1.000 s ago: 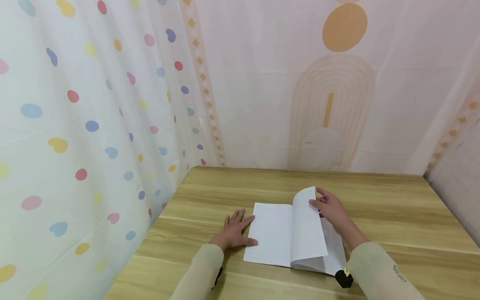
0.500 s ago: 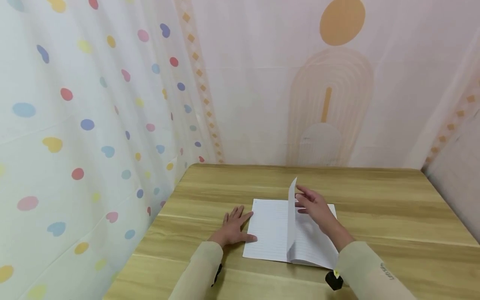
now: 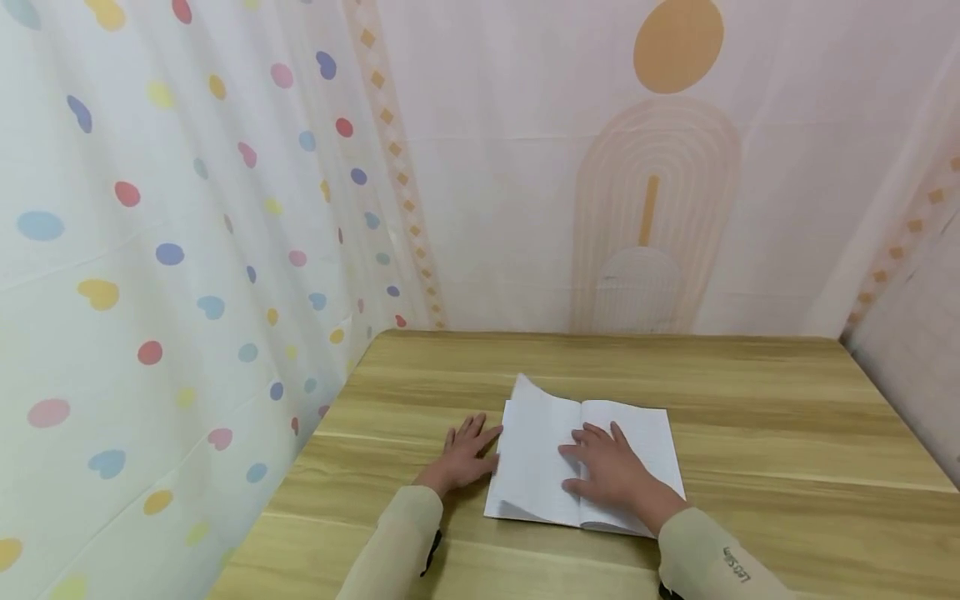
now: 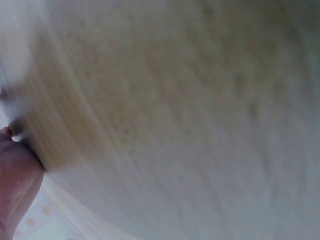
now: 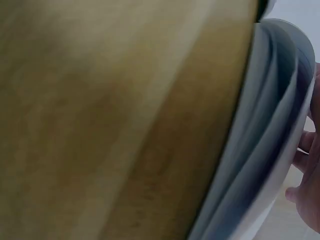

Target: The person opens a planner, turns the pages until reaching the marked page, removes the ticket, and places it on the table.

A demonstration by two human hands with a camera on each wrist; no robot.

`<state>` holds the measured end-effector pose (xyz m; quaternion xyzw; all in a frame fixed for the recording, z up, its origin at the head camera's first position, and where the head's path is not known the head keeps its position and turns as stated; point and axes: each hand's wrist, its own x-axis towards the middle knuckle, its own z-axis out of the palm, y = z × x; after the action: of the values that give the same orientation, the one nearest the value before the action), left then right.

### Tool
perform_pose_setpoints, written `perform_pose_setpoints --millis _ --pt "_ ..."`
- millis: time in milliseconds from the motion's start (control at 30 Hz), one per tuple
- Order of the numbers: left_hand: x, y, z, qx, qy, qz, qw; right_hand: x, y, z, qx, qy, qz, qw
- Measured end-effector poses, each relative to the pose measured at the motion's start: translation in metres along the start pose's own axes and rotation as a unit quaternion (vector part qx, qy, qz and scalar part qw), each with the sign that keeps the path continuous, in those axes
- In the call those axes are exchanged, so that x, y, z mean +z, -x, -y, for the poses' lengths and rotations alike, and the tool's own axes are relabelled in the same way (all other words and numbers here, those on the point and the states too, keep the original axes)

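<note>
An open notebook (image 3: 637, 425) with lined white pages lies on the wooden table. Its left leaf (image 3: 536, 442) bulges, with the far corner raised off the sheets beneath. My right hand (image 3: 611, 471) is spread over the middle of the notebook, fingers reaching across the fold onto the left page. At the left edge of the notebook my left hand (image 3: 463, 457) rests on the table with fingers spread, fingertips right at the paper. The right wrist view shows the curved page edges (image 5: 270, 125) with the fingers beyond them. Only part of the left hand (image 4: 17, 180) appears in the left wrist view.
The wood-grain table (image 3: 787, 417) extends around the notebook on all sides. A dotted curtain (image 3: 187, 300) hangs along the left, and a pale patterned curtain (image 3: 510, 208) stands behind the table's far edge.
The page held upright by the right hand has swung over to the left and come down. My right hand moved left and nearer, flattening over the notebook. The left hand has barely moved.
</note>
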<state>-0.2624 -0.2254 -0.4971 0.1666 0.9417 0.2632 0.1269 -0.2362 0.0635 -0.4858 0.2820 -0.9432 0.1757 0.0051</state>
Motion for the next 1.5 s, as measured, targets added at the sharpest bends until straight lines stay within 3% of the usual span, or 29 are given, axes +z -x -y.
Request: perform_pose_setpoints --millis 100,167,333,433,667,900,1067,1500 --pt "-0.002 0.001 -0.001 0.001 0.046 -0.022 0.9987 0.001 0.002 0.003 0.012 0.016 0.012 0.9997" --pt "-0.002 0.002 -0.002 0.0 0.052 -0.026 0.9983 0.001 0.003 0.005 0.016 0.021 0.013 0.9996" --pt "-0.001 0.003 -0.002 0.003 -0.011 -0.004 0.9999 0.003 0.004 0.007 0.018 0.016 0.011 0.9997" --pt "0.0 0.004 -0.002 0.002 -0.027 0.009 0.9996 0.004 0.006 0.003 0.024 0.007 0.007 0.9997" --pt "0.002 0.004 -0.001 -0.002 -0.032 0.012 0.9994 -0.004 0.018 -0.024 0.07 -0.032 -0.025 0.9968" --pt "0.003 0.004 -0.001 -0.003 -0.031 0.012 0.9994 -0.018 0.031 -0.063 0.126 0.001 -0.046 0.991" --pt "0.003 0.005 0.0 -0.003 -0.031 0.014 0.9994 -0.023 0.042 -0.087 0.179 -0.011 -0.037 0.9832" --pt "0.003 0.005 0.0 -0.001 -0.029 0.012 0.9995 -0.027 0.045 -0.094 0.186 -0.014 -0.033 0.982"
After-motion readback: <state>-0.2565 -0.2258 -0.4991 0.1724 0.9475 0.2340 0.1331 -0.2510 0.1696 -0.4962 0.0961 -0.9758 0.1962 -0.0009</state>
